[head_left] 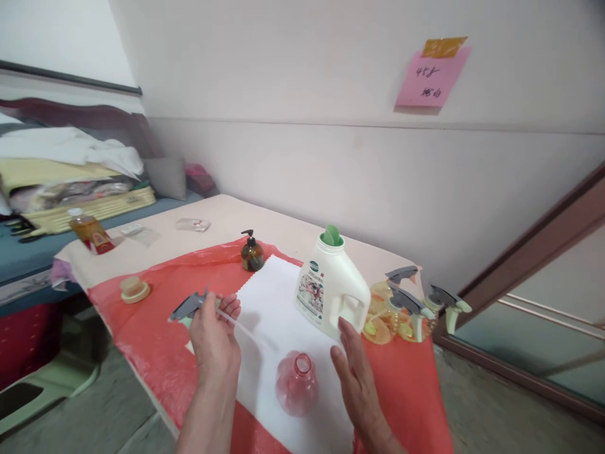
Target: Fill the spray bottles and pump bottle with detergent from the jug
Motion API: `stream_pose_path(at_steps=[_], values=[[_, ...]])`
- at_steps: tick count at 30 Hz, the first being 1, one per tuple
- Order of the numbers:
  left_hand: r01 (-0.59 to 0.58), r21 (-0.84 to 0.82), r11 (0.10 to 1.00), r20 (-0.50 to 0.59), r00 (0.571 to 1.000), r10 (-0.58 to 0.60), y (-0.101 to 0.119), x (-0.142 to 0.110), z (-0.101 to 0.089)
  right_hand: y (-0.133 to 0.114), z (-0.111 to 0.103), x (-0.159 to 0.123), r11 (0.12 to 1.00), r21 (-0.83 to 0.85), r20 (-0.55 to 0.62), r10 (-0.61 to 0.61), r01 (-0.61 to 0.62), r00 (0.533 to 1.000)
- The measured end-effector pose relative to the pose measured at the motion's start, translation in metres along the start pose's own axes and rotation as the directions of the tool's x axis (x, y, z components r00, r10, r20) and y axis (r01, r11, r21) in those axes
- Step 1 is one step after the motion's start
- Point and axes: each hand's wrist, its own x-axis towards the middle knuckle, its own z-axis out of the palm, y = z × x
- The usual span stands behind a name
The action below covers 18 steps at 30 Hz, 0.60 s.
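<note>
My left hand (215, 331) is closed around a grey trigger spray head (186, 307), whose thin clear dip tube (248, 331) points down to the right. Below and right of the tube stands a pink see-through bottle (297, 388), its neck uncovered, on a white sheet (269, 293). My right hand (355, 372) is open, fingers apart, to the right of this bottle and just in front of the handle of a white detergent jug (331, 284). The jug stands upright, with a green spout showing in its mouth.
Several spray bottles (380, 315) with grey triggers stand at the right edge. A brown pump bottle (252, 255) is behind the sheet. On the left are a round beige cap (135, 289) and an amber bottle (91, 232). Red plastic (155, 328) covers part of the table.
</note>
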Motion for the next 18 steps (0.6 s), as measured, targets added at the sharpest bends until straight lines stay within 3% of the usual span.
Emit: stream_pose_path(at_steps=[10,14,18], values=[[0.064,-0.023,0.998,0.026,0.998,-0.064,0.0,-0.003,0.0,-0.056,0.033,0.101,0.999,-0.044,-0.281,-0.007,-0.005,0.96],[0.059,-0.032,0.998,0.039,0.998,-0.058,0.001,-0.001,0.0,-0.078,0.022,0.093,0.997,-0.083,-0.342,-0.037,0.009,0.939],[0.044,-0.041,0.998,0.052,0.998,-0.042,0.0,-0.001,-0.001,-0.1,-0.007,0.049,0.99,-0.143,-0.384,-0.057,0.002,0.922]])
